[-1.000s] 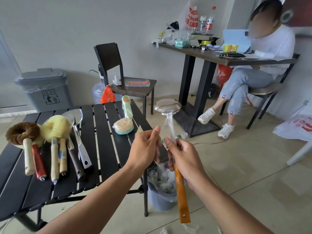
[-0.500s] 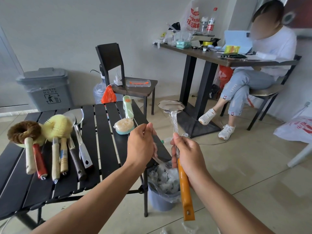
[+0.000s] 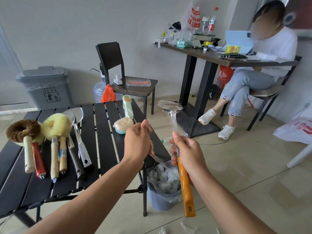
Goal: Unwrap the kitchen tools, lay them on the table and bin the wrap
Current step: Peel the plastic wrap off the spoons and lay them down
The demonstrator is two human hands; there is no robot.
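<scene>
Since a second ago the left hand (image 3: 137,144) has pulled away from the ladle (image 3: 185,183) and turned into a fist, drawing a strip of clear wrap (image 3: 158,160) down and sideways. The ladle itself has barely shifted.

The left hand is closed on that wrap, which runs taut from the fist toward the top of the orange handle. The right hand (image 3: 187,151) is clenched round the ladle where handle meets metal shaft, thumb up along the shaft. The ladle hangs in the air just off the table's (image 3: 101,132) right edge, above the bin (image 3: 158,201) that stands by the near right corner.

Its long axis is close to upright, leaning slightly. The bowl points up and away from the person, and the handle's hanging hole points down toward the floor.

The shaft looks as if it is still sleeved in twisted wrap up to the bowl, so the peel seems only partly done. A sharp tug could snap the stretched strip and leave the sleeve behind. The right hand's fingers may also be pinning wrap at the joint, which would stall the pull. If the strip is let go off to the side, it could miss the bin, and clear scraps (image 3: 185,228) already lie on the floor nearby. Unwrapped tools (image 3: 55,149) line the table's left side, and a wrapped sponge (image 3: 124,125) waits near the right edge.
</scene>
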